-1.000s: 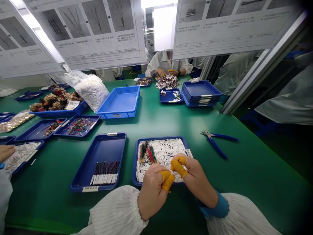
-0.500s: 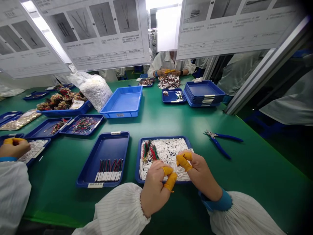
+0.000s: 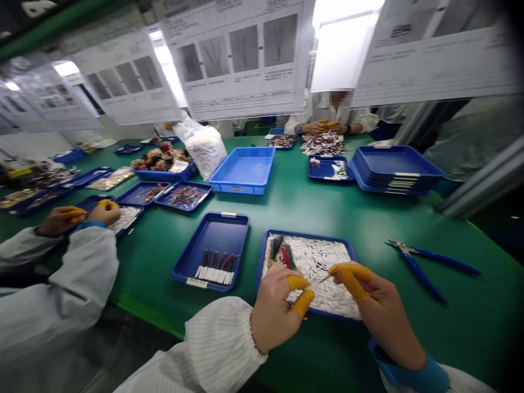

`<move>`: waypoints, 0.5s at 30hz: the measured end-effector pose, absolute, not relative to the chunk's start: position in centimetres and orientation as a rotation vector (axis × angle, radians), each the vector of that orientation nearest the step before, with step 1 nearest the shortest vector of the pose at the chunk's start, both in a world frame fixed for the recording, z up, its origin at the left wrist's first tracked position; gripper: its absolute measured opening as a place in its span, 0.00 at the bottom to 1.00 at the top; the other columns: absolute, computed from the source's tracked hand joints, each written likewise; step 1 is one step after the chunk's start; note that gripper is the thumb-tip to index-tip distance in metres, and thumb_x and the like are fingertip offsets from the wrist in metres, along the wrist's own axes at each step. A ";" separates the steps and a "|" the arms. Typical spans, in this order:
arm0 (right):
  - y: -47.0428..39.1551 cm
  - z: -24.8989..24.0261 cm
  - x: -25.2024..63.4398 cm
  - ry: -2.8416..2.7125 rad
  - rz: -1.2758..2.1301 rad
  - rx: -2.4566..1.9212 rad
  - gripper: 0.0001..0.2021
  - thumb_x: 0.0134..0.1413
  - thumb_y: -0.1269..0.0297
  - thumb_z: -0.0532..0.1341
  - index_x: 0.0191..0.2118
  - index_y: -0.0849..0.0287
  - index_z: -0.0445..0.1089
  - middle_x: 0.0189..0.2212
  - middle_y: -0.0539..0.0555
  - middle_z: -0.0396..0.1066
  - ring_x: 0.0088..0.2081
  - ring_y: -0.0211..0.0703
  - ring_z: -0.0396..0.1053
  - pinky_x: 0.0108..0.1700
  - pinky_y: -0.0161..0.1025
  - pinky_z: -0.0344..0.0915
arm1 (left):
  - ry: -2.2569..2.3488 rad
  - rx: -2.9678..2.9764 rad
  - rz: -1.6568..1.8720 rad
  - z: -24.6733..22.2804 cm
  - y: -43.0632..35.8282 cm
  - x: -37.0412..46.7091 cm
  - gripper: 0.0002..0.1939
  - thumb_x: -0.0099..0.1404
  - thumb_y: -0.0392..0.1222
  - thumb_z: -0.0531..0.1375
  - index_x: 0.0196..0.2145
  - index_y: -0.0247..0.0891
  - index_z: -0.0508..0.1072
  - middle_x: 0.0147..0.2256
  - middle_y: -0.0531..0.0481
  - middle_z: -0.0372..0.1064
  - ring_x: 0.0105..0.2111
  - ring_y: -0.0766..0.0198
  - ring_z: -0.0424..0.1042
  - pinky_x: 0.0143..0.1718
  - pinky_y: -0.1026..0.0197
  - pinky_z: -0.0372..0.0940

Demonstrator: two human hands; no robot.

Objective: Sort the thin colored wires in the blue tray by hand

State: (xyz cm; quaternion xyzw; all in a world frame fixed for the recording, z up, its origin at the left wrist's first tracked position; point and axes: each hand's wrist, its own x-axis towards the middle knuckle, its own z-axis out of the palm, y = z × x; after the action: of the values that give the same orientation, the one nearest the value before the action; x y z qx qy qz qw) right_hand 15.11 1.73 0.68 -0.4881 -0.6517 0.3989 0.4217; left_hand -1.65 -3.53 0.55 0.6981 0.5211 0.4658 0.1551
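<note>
My left hand [image 3: 280, 308], with yellow finger covers on thumb and forefinger, pinches a small white sleeve [image 3: 314, 284]. In the pinched fingers of my right hand [image 3: 374, 297], also in yellow covers, is a thin wire [image 3: 326, 277]; its tip points at the sleeve, and I cannot tell whether it has entered. Both hands are over the front of a blue tray [image 3: 307, 311] full of loose white sleeves [image 3: 323, 256]. A bundle of red, green and black wires [image 3: 282, 254] lies at the tray's left side.
Left of it, another blue tray [image 3: 216, 229] holds a row of white-ended wires [image 3: 215, 267]. Blue-handled pliers [image 3: 421, 262] lie on the right. Farther back are a light-blue bin [image 3: 245, 169] and stacked trays [image 3: 397, 164]. Co-workers' hands [image 3: 104, 213] are busy at left and across the table.
My view has swung left, so the table's things sit farther right in the picture. A thin wire now shows between my hands; before, nothing was clear there.
</note>
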 end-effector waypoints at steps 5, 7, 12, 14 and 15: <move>2.0 0.6 15.2 -1.614 1.047 -1.421 0.10 0.35 0.61 0.56 0.24 0.56 0.73 0.28 0.55 0.75 0.35 0.54 0.71 0.34 0.42 0.67 | 2.146 2.062 1.186 0.4 -5.2 -8.2 0.06 0.59 0.40 0.55 0.31 0.37 0.72 0.31 0.48 0.73 0.33 0.63 0.70 0.40 0.61 0.65; 2.1 0.7 15.0 -1.626 1.082 -1.456 0.12 0.33 0.61 0.56 0.25 0.56 0.73 0.27 0.55 0.75 0.34 0.55 0.71 0.32 0.43 0.68 | 2.356 1.971 1.149 0.2 -6.2 -11.7 0.08 0.60 0.38 0.53 0.33 0.34 0.71 0.32 0.43 0.72 0.34 0.59 0.69 0.39 0.57 0.64; 2.1 1.1 14.4 -1.663 1.145 -1.469 0.13 0.31 0.60 0.55 0.25 0.57 0.74 0.26 0.56 0.75 0.32 0.55 0.71 0.29 0.42 0.68 | 2.708 1.815 0.812 -0.1 -8.3 -17.9 0.08 0.56 0.35 0.52 0.27 0.32 0.71 0.31 0.38 0.70 0.33 0.51 0.66 0.36 0.51 0.61; 2.2 1.2 14.1 -1.683 1.158 -1.461 0.12 0.30 0.60 0.55 0.22 0.57 0.74 0.26 0.56 0.75 0.31 0.55 0.72 0.28 0.42 0.68 | 2.727 1.801 0.644 0.1 -8.7 -18.9 0.07 0.54 0.34 0.53 0.25 0.34 0.70 0.28 0.41 0.70 0.31 0.51 0.66 0.32 0.53 0.61; 2.2 1.3 13.9 -1.687 1.161 -1.458 0.11 0.29 0.60 0.56 0.21 0.57 0.74 0.25 0.56 0.75 0.30 0.54 0.72 0.28 0.42 0.68 | 2.722 1.797 0.573 0.3 -8.8 -19.2 0.07 0.54 0.35 0.53 0.24 0.35 0.70 0.27 0.42 0.70 0.30 0.52 0.66 0.31 0.55 0.61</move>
State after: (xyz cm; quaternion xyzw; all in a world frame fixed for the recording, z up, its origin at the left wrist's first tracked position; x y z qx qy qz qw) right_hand 13.91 2.20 1.28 -0.5518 -0.6383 0.4392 0.3087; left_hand -19.16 -8.81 0.29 0.5408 0.8189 0.1724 -0.0849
